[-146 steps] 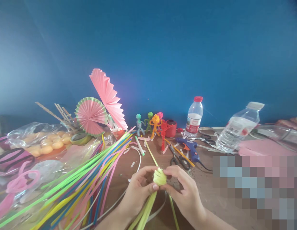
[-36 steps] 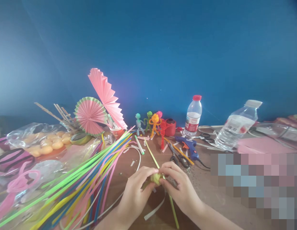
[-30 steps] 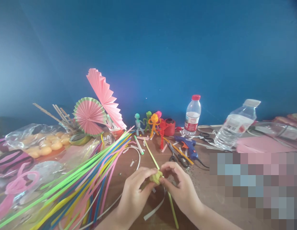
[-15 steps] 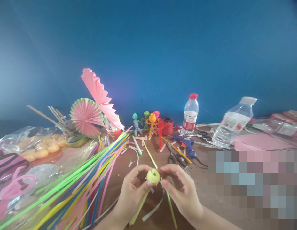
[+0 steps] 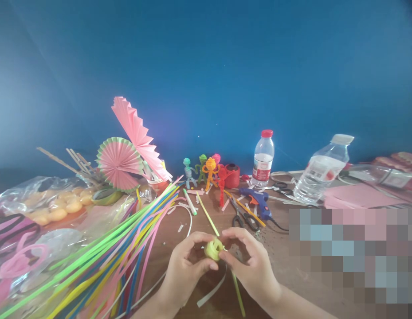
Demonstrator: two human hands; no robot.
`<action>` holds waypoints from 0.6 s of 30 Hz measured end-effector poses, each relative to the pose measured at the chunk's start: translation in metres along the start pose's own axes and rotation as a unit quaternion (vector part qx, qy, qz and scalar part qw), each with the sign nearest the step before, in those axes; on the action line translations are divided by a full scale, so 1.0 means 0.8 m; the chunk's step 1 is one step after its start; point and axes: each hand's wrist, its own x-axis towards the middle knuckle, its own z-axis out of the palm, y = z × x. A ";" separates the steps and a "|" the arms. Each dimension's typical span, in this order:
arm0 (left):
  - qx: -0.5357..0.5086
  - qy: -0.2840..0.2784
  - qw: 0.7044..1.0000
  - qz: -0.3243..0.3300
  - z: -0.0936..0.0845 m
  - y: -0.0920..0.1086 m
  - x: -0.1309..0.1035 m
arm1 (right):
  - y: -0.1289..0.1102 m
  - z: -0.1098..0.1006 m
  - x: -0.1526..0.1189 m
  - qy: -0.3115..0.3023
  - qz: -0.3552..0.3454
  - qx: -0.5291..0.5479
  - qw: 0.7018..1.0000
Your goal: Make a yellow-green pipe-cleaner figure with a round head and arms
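Note:
A small pale-yellow pipe cleaner coil sits between my two hands, low in the middle of the head view. My left hand curls round its left side, index finger along the top and thumb below. From the other side, my right hand pinches the coil, its thumb tip pressed on the front. Beyond the hands a straight yellow pipe cleaner lies on the table, and a yellow length shows under my right hand. A whitish strip curves below the coil.
Many coloured pipe cleaners spread on the left. Behind stand small pipe cleaner figures, with scissors and a blue glue gun nearer. Two water bottles and pink folded paper fans are farther back.
The coil has turned and sunk slightly, and my right thumb has moved onto its front. A yellow length that showed beneath my left hand is now out of sight.

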 end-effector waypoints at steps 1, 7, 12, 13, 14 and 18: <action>0.001 -0.001 1.000 0.002 0.000 0.000 0.000 | -0.001 0.000 0.000 -0.006 -0.003 -0.004 1.000; -0.054 -0.028 0.998 -0.034 -0.001 0.005 0.000 | -0.003 0.000 -0.006 -0.002 -0.036 -0.006 0.999; -0.174 -0.082 0.979 -0.067 -0.004 0.006 0.000 | -0.004 0.002 -0.016 0.018 -0.076 0.027 0.997; -0.204 -0.089 0.972 -0.077 -0.004 0.005 0.000 | -0.004 0.002 -0.017 0.025 -0.079 0.039 0.996; -0.234 -0.098 0.963 -0.086 -0.004 0.004 0.000 | -0.004 0.002 -0.016 0.037 -0.078 0.049 0.995; -0.288 -0.130 0.944 -0.092 -0.005 0.003 -0.001 | 0.003 -0.001 -0.008 0.105 -0.023 0.032 0.994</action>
